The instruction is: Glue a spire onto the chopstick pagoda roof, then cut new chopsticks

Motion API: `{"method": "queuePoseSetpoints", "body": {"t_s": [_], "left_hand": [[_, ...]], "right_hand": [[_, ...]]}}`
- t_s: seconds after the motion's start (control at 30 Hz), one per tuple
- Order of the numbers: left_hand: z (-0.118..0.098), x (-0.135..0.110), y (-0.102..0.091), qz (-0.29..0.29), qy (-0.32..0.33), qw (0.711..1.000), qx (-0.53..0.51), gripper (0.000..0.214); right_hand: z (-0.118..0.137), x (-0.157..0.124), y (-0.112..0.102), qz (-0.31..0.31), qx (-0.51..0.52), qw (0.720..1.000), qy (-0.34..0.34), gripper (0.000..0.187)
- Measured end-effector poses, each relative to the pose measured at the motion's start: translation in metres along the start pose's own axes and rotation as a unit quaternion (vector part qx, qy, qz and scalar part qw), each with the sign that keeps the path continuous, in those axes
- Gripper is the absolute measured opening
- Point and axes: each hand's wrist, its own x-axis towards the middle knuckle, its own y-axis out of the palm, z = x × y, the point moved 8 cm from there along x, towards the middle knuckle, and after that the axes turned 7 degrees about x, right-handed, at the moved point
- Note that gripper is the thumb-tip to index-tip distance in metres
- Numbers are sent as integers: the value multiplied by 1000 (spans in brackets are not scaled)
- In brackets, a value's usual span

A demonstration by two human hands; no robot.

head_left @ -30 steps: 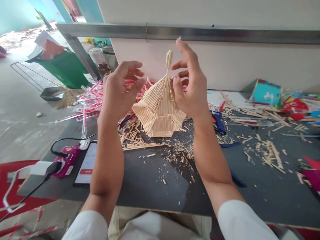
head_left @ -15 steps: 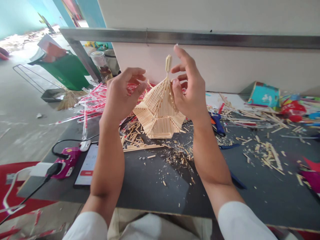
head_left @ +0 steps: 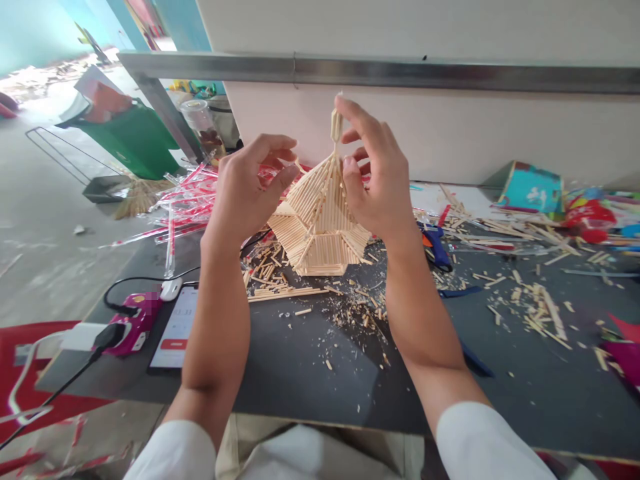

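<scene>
**Hands draw in on the stick house [head_left: 320,223]**

The right hand [head_left: 383,180] has moved left over the last second. Its forefinger, which stood apart to the right of the spire [head_left: 336,125], now lies against the spire's tip. The other fingers are spread loosely behind it, and the thumb rests on the right slope of the roof. This is a light touch with an open hand, not a clamp. The left hand [head_left: 250,190] has hardly shifted: it is half curled and holds nothing. Its thumb is at the roof's left slope, though I cannot tell whether it actually touches.

The stick house stands upright where it was, at the middle of the dark worktop [head_left: 300,373], between the two hands. The work now looks centred on the spire, steadied from above.

Cut stick ends [head_left: 270,275] lie just near and left of the house, and a blue glue gun [head_left: 438,245] lies to its right. A phone [head_left: 175,327] sits at the near left edge, with red wrappers [head_left: 183,197] far left.
</scene>
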Motion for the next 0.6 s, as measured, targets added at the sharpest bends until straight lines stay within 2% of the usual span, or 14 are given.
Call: {"method": "queuePoseSetpoints", "body": {"t_s": [0.13, 0.3, 0.6], "left_hand": [[1, 0, 1, 5, -6, 1000, 3, 30], [-1, 0, 1, 1, 3, 1000, 1, 30], [-1, -1, 1, 14, 0, 1000, 2, 31]], "right_hand": [[-1, 1, 0, -2, 0, 1000, 4, 52], [6, 2, -3, -20, 34, 999, -26, 50], [3, 0, -3, -10, 21, 1000, 12, 53]]}}
